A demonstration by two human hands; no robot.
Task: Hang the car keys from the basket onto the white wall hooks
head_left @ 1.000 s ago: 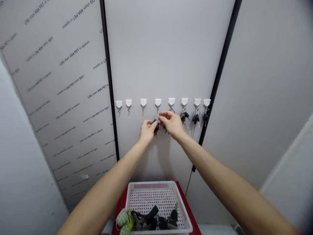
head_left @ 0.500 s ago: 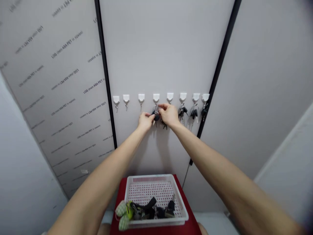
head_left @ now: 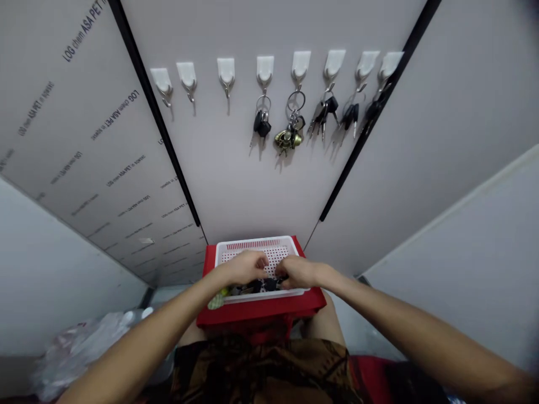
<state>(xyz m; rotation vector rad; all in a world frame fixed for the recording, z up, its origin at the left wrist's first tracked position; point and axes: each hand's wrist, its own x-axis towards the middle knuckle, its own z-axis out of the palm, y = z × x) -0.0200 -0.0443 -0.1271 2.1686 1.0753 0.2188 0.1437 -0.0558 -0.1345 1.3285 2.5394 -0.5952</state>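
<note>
Both my hands are down in a white perforated basket [head_left: 252, 244] that sits on a red stand [head_left: 261, 312]. My left hand [head_left: 245, 266] and my right hand [head_left: 301, 272] are curled over a heap of dark keys [head_left: 257, 286], fingertips buried among them. What each hand grips is hidden. On the wall above runs a row of white hooks [head_left: 226, 70]. The three at the left are bare. A black key bunch [head_left: 261, 121] hangs on the fourth hook, and a bunch with a brass charm [head_left: 288, 136] on the fifth.
More key bunches [head_left: 324, 112] hang on the three hooks at the right. A green checked fob [head_left: 216, 301] droops over the basket's left corner. Black vertical strips [head_left: 168, 157] divide the wall panels. Crumpled clear plastic [head_left: 84, 342] lies at lower left. My patterned lap [head_left: 261, 365] is below the stand.
Both hands left the fourth hook and dropped into the basket. The black key bunch now hangs there by itself. The view tilted down.
</note>
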